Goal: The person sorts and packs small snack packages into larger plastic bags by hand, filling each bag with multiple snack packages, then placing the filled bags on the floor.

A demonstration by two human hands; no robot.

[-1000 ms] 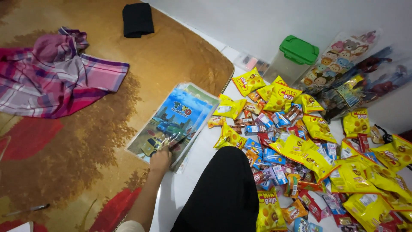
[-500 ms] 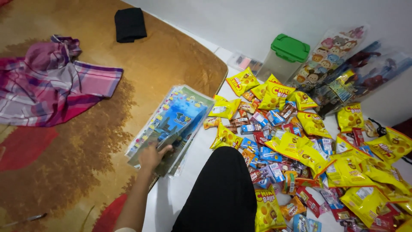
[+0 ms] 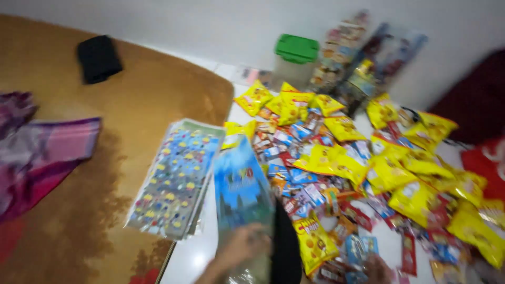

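Lifted off the stack since the earlier frame: one blue plastic bag [image 3: 241, 192], now pinched at its lower end by the left hand [image 3: 243, 246] above the white floor [image 3: 194, 257]. Remaining stack of printed bags [image 3: 176, 176] lies on the brown rug [image 3: 158, 100]. Right hand [image 3: 380, 267] low by the snack packets [image 3: 336, 158]; blurred, grasp cannot be told. Risk: slippery film may slide free, or drag neighbouring bags askew.

Snack packets [image 3: 368, 168] crowd the right; carpet [image 3: 158, 89] — open room left.
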